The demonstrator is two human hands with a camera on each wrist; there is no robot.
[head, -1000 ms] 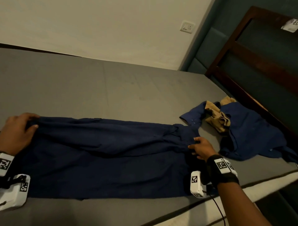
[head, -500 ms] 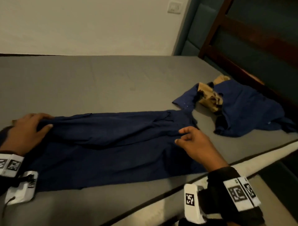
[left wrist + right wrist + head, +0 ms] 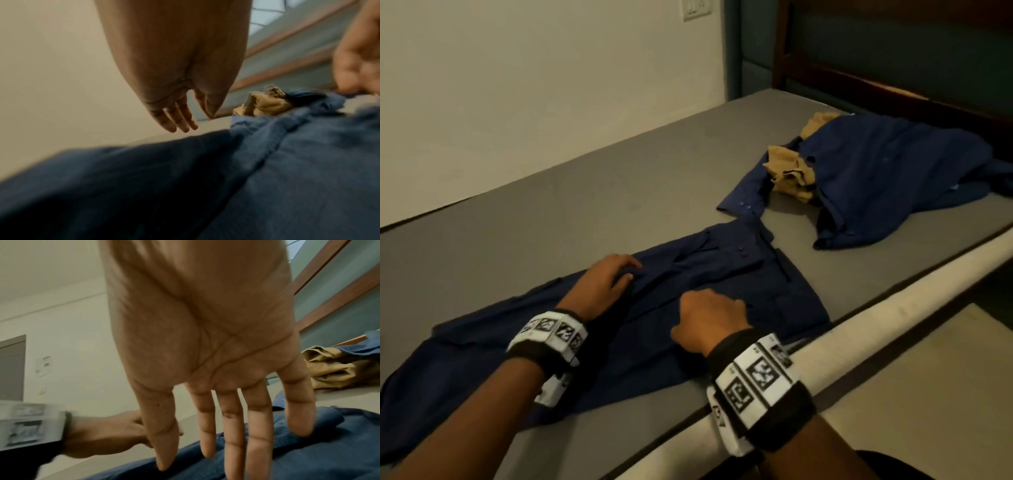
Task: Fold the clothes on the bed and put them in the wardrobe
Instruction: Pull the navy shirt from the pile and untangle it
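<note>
Grey bed (image 3: 551, 192): navy shirt (image 3: 722, 274) laid flat, long axis left-right, collar rightward. Left hand (image 3: 602, 287) and right hand (image 3: 709, 315) both flat on mid-shirt, fingers straight, gripping nothing. Unfolded pile (image 3: 876, 178) further right.

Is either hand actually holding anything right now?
Nothing is held. The left hand and right hand have straight fingers, hovering over or touching the blue garment spread on the bed.
</note>
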